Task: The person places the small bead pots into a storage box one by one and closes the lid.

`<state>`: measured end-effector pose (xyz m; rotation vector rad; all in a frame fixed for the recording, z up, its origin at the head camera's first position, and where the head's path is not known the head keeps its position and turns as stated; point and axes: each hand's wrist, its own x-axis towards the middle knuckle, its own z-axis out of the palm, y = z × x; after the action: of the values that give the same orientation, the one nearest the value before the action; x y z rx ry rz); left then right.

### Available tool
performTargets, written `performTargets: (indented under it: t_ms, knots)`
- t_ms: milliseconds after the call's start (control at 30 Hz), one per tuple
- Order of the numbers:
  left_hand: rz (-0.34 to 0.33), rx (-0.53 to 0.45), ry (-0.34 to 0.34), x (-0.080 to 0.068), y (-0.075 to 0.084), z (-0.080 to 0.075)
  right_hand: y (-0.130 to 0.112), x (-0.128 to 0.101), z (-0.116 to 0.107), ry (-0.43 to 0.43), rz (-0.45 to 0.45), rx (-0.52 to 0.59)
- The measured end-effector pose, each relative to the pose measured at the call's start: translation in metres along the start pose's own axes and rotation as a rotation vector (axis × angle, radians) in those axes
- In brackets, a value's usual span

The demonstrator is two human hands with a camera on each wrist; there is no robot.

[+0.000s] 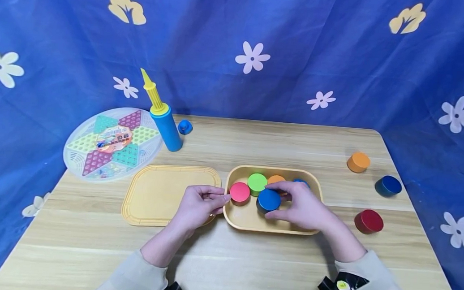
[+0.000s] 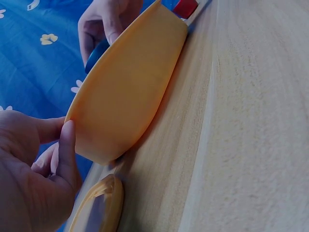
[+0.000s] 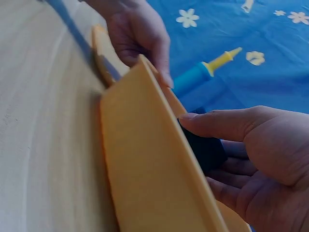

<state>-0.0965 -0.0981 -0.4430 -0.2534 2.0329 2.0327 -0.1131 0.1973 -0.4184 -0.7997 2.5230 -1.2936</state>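
A yellow bin (image 1: 271, 228) stands mid-table and holds a pink disc (image 1: 239, 192), a green disc (image 1: 257, 182), an orange disc (image 1: 276, 179) and a blue disc behind the hand (image 1: 301, 181). My right hand (image 1: 280, 203) reaches into the bin and grips another blue disc (image 1: 269, 199) between thumb and fingers. The right wrist view shows that disc (image 3: 207, 150) dark behind the bin wall (image 3: 145, 159). My left hand (image 1: 218, 200) holds the bin's left rim, with the thumb on the outer wall (image 2: 130, 87).
The flat yellow lid (image 1: 160, 194) lies left of the bin. An orange disc (image 1: 358, 162), a blue disc (image 1: 388, 186) and a red disc (image 1: 369, 221) sit at the right edge. A checkers board (image 1: 112, 143), a blue-and-yellow pump (image 1: 163, 117) and a small blue cap (image 1: 185, 127) are back left.
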Motion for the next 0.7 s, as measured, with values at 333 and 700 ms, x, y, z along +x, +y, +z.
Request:
performTargets:
  t_ms: [333, 700]
  knots:
    - [-0.004, -0.005, -0.007, -0.002, 0.001, 0.000, -0.006, 0.013, 0.017, -0.132, 0.037, -0.022]
    - [0.004, -0.005, -0.014, 0.000, 0.000, -0.002, -0.008, 0.026, 0.030, -0.207, 0.037, -0.022]
